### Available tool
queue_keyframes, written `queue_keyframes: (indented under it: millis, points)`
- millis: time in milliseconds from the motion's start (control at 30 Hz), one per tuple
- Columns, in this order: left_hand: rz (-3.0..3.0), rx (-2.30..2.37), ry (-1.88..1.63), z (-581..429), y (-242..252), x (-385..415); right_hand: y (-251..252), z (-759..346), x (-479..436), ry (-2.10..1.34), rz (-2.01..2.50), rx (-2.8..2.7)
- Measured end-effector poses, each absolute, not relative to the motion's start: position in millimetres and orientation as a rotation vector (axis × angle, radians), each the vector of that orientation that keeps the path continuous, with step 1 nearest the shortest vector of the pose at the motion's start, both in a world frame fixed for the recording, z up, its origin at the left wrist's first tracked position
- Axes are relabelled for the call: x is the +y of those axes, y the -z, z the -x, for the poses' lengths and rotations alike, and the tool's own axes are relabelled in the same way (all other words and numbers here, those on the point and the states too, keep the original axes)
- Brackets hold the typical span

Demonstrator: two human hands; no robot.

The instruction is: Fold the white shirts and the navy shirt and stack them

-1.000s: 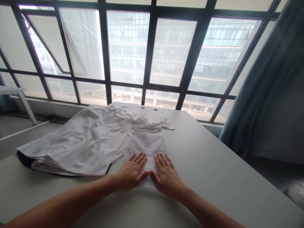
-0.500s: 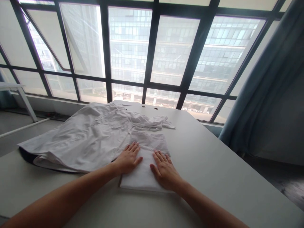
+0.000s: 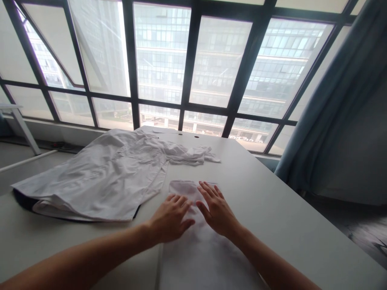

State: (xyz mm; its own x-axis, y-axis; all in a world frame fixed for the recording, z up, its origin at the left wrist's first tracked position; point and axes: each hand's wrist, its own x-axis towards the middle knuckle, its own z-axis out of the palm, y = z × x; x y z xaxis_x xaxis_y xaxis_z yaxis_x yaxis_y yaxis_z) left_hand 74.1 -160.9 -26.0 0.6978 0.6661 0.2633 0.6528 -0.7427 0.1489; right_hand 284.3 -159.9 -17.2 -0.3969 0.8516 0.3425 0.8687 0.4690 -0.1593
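Note:
A folded white cloth (image 3: 199,257) lies before me in a long strip that runs out of the bottom of the view, its near part slightly blurred. My left hand (image 3: 171,217) is over its left edge, palm down, fingers loosely bent. Over the right side is my right hand (image 3: 216,209), fingers stretched forward. Whether either palm presses on the cloth or hovers just above it, I cannot tell. To the left a white garment (image 3: 105,173) is spread out wrinkled, with a dark edge showing under its near side.
The white table (image 3: 256,201) carries both cloths and has two small dark holes near its far end. Behind it stand large black-framed windows (image 3: 220,60), one tilted open. A blue-grey curtain (image 3: 329,104) hangs at the right. Another white table's leg (image 3: 27,131) shows at left.
The folded cloth's far edge has come nearer to me and its near part now reaches the bottom of the view. A gap separates it from the garment. My hands have shifted slightly right.

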Motion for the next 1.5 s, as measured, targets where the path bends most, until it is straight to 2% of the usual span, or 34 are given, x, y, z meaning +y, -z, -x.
queue_keyframes:
  millis: [100,233,700,1033,1367,1500]
  points:
    - [-2.857,1.083,-0.492,-68.2,30.0,-135.1,21.1,-278.6,-160.9,-0.041,1.439,-2.47]
    - [-2.763,1.103,-0.3,-63.5,40.8,-119.2,26.3,-276.7,-158.2,-0.213,1.453,-2.606]
    - [-2.717,1.097,-0.278,-51.1,44.4,-97.6,30.1,-302.7,-136.7,-0.137,1.688,-2.487]
    - [-2.64,1.226,-0.204,-44.4,44.0,-90.9,32.4,-325.0,-120.9,-0.254,1.91,-2.412]
    - [-2.673,1.312,-0.255,-44.4,41.3,-94.6,42.2,-337.3,-107.1,-0.361,1.84,-2.345]
    - [-2.831,0.98,-0.313,-60.9,28.4,-128.6,46.4,-340.2,-102.0,-0.338,1.817,-2.31]
